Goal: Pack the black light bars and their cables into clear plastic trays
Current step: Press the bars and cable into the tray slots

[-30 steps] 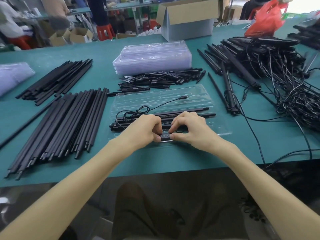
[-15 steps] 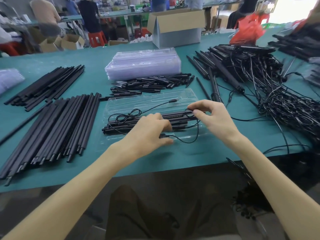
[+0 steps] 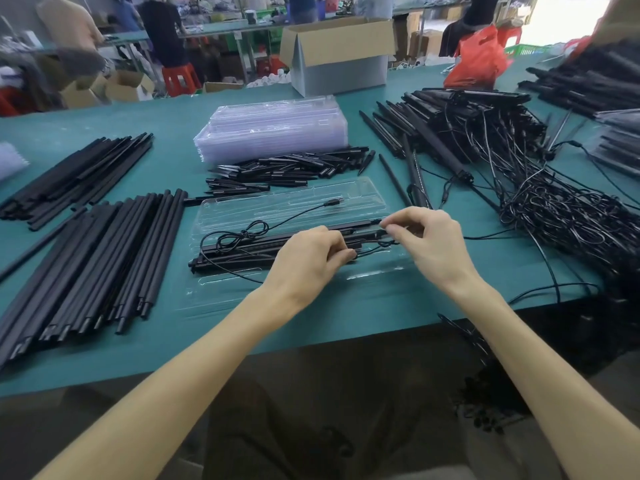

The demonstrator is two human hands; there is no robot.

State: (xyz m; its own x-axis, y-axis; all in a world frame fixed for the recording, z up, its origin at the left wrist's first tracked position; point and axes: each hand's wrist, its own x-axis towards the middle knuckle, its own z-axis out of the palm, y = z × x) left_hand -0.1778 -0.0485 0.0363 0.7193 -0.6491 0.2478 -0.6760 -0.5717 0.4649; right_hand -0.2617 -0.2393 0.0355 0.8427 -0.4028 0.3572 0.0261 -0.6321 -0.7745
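Now at clear plastic tray (image 3: 294, 202) on green table (image 3: 346, 317), long black light bars (image 3: 242, 252) laid lengthwise inside. Pinching thin black cable (image 3: 242, 235) with curled left hand (image 3: 308, 261), on top of bars' right half. Pinching same cable with right hand (image 3: 433, 244) too, thumb against forefinger, just at bars' right end. Loose coil of cable on bars, left of both hands.
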